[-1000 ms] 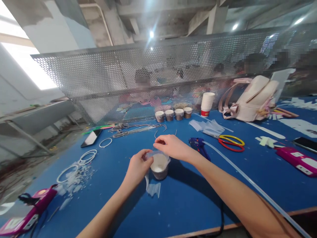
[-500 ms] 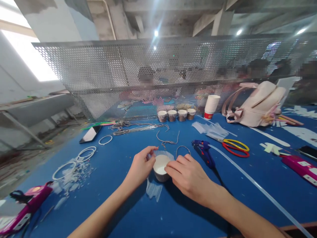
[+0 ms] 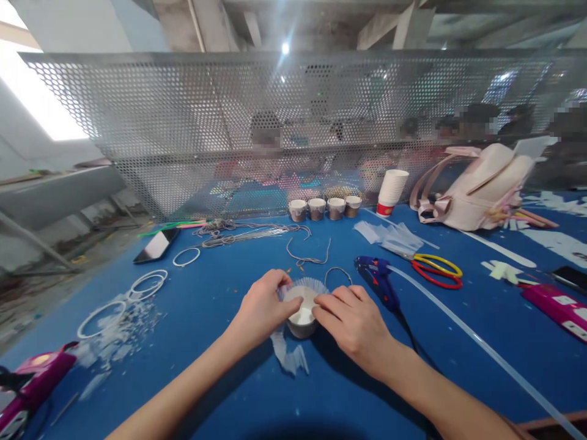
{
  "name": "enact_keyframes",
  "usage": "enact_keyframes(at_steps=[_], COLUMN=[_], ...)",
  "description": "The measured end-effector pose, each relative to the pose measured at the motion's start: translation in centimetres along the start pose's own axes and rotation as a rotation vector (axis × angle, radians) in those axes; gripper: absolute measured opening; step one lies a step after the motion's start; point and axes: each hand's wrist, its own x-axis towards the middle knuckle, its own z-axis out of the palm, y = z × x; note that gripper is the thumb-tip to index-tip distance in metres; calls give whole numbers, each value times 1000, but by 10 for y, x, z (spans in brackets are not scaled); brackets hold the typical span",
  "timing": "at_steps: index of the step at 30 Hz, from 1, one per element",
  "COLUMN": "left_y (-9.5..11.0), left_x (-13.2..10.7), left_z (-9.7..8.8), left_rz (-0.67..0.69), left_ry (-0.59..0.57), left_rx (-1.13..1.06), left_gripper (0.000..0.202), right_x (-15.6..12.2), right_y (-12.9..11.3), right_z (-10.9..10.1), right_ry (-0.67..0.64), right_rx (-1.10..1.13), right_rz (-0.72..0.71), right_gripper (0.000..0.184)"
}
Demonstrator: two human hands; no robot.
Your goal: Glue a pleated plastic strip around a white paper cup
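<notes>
A small paper cup (image 3: 302, 330), white inside and grey-brown outside, stands on the blue table between my hands. Around its far rim runs a pleated translucent strip (image 3: 310, 283), and a loose end of it (image 3: 293, 358) trails onto the table in front. My left hand (image 3: 265, 305) is closed on the cup's left rim and the strip, thumb reaching inside. On the right rim, my right hand (image 3: 352, 315) pinches the edge with thumb and fingers. The fingertips on the outer side are partly hidden. Just behind my right hand lies a thin grey cord loop (image 3: 338, 269).
A blue glue gun (image 3: 376, 278) with a long clear stick lies to the right, near red-and-yellow scissors (image 3: 438, 269). Several finished-looking small cups (image 3: 316, 209) and a cup stack (image 3: 392, 190) line the perforated screen. White rings (image 3: 149, 283) and scraps lie left.
My left thumb has moved over the rim into the cup. The strip's loose end has shifted and twisted in front. My view has tilted slightly.
</notes>
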Motion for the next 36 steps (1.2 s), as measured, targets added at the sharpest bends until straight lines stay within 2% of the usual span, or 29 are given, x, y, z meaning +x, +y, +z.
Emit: enact_keyframes(at_steps=[6,15,27,32,36], left_y=[3,-4,-5,-4,-6], left_x=[6,6,2,1,0], left_z=[3,9,9,8,10], left_rz=[-29,-49,-112,-94,-97], left_ry=[-27,-1,39,33,56], left_rx=[40,-103,-217,-201,-167], left_gripper=[15,12,5,17,17], right_x=[-2,-3,-4,-5,-6], right_y=[4,3,1,1,1], right_z=[3,2,1,2,3], right_ry=[20,4,10,-4,-9], right_rx=[4,19,30,35,55], right_rz=[36,66,80,88,96], right_gripper=[30,31,28,27,27])
